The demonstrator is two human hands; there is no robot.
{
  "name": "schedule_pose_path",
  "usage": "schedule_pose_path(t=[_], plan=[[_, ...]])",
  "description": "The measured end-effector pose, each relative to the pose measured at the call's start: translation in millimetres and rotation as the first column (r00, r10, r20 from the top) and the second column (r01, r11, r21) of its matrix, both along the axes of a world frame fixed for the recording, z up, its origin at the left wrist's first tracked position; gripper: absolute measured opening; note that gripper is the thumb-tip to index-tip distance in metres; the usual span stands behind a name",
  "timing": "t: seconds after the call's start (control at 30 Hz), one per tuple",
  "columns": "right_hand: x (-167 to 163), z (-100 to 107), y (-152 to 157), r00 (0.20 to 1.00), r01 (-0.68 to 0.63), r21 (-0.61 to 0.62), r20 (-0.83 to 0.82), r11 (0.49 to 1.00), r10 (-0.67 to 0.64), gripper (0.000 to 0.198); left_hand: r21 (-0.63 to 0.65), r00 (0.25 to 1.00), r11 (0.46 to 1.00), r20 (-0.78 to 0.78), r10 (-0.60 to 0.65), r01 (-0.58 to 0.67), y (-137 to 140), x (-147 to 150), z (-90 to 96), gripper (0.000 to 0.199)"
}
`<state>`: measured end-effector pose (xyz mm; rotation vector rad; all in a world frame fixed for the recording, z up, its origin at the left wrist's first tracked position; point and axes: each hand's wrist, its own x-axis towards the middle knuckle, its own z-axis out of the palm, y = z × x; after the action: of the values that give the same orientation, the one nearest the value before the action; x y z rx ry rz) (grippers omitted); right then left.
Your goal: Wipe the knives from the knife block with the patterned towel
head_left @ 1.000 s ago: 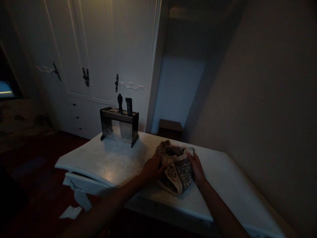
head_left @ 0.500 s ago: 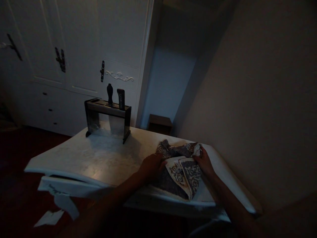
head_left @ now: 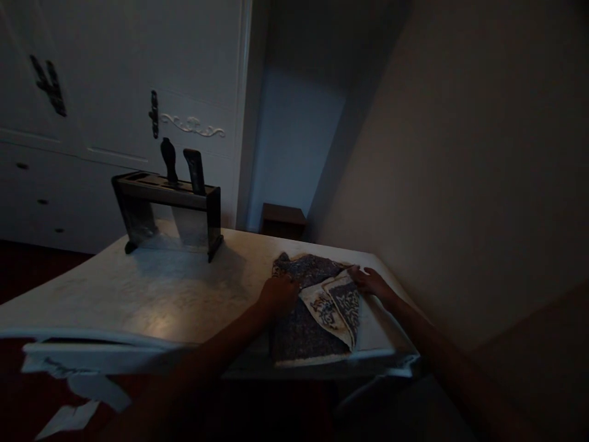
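Observation:
A patterned grey and cream towel (head_left: 317, 334) lies on the right part of the white tabletop, partly folded, with a cream-edged flap turned over on its right side. My left hand (head_left: 280, 294) is closed on the towel's left side, its fingertips partly hidden in the dim light. At the towel's upper right corner is my right hand (head_left: 373, 285), fingers apart and touching the edge of the cloth.
A knife block (head_left: 168, 190) with two dark-handled tools stands on the table's left part. The marble-look tabletop (head_left: 184, 294) ends at a wall (head_left: 460, 153) on the right. Behind are a white wardrobe (head_left: 193, 73) and a small brown box-shaped piece (head_left: 284, 215).
The towel's bunched far part now lies flatter across the table. My right hand has loosened from the corner it gripped, and the view has swung to the right.

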<state>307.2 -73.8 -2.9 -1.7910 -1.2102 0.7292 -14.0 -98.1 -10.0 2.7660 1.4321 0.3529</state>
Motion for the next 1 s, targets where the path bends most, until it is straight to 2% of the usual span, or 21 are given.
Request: schedule_pose_path(t=[0.07, 0.13, 0.17, 0.23, 0.33, 0.4, 0.47, 0.53, 0.57, 0.6, 0.67, 0.73, 0.8, 0.87, 0.93, 1.0], plan=[[-10, 1, -3, 0.963, -0.041, 0.000, 0.266, 0.999, 0.039, 0.076, 0.054, 0.998, 0.997, 0.025, -0.051, 0.049, 4, 3, -3.6, 0.035], [-25, 2, -8, 0.857, -0.092, 0.043, 0.513, 0.995, 0.057, 0.093, 0.093, 0.994, 0.993, 0.081, -0.078, 0.071, 7, 4, -9.0, 0.037], [-34, 3, -12, 0.811, -0.117, 0.031, 0.579, 0.993, 0.077, 0.102, 0.092, 0.991, 0.994, 0.107, -0.074, 0.065, 8, 4, -11.7, 0.041], [-53, 4, -22, 0.743, -0.219, -0.057, 0.637, 0.974, 0.205, 0.110, 0.063, 0.989, 0.997, 0.135, -0.053, 0.045, 9, 5, -16.2, 0.052], [-82, 7, -38, 0.641, -0.392, -0.276, 0.603, 0.877, 0.476, 0.118, -0.001, 0.995, 1.000, 0.103, -0.009, 0.009, 9, 10, -18.6, 0.071], [-96, 9, -47, 0.595, -0.415, -0.378, 0.576, 0.828, 0.561, 0.123, -0.045, 0.998, 0.999, 0.064, 0.029, -0.026, 10, 16, -18.3, 0.082], [-101, 10, -52, 0.563, -0.410, -0.431, 0.574, 0.804, 0.595, 0.116, -0.062, 0.997, 0.997, 0.046, 0.055, -0.052, 13, 21, -18.0, 0.086], [-98, 10, -54, 0.535, -0.457, -0.402, 0.588, 0.794, 0.606, 0.092, -0.049, 0.996, 0.997, 0.060, 0.068, -0.065, 17, 24, -18.8, 0.085], [-93, 9, -53, 0.531, -0.506, -0.346, 0.596, 0.790, 0.602, 0.076, -0.040, 0.995, 0.997, 0.074, 0.067, -0.065, 19, 25, -19.7, 0.083], [-87, 7, -53, 0.542, -0.557, -0.269, 0.599, 0.786, 0.589, 0.062, -0.031, 0.994, 0.998, 0.089, 0.063, -0.060, 21, 25, -20.7, 0.082], [-71, 3, -54, 0.606, -0.611, -0.097, 0.581, 0.786, 0.543, 0.046, -0.010, 0.991, 0.999, 0.125, 0.044, -0.044, 25, 23, -23.1, 0.082], [-53, -4, -55, 0.725, -0.538, 0.047, 0.535, 0.842, 0.433, 0.041, 0.011, 0.988, 1.000, 0.150, 0.024, -0.026, 29, 20, -25.6, 0.084], [-33, -12, -59, 0.850, -0.357, 0.173, 0.468, 0.918, 0.242, 0.037, 0.021, 0.987, 1.000, 0.159, 0.009, -0.013, 31, 18, -27.3, 0.084], [-17, -18, -64, 0.934, -0.149, 0.266, 0.355, 0.952, 0.047, 0.044, 0.021, 0.987, 1.000, 0.163, 0.003, -0.007, 32, 17, -27.9, 0.081], [-6, -20, -71, 0.973, 0.037, 0.260, 0.213, 0.965, -0.094, 0.061, 0.019, 0.985, 1.000, 0.171, 0.013, -0.017, 31, 17, -27.2, 0.077], [-1, -18, -80, 0.978, 0.185, 0.167, 0.062, 0.969, -0.197, 0.075, 0.015, 0.983, 0.999, 0.179, 0.043, -0.046, 28, 17, -25.6, 0.074]])
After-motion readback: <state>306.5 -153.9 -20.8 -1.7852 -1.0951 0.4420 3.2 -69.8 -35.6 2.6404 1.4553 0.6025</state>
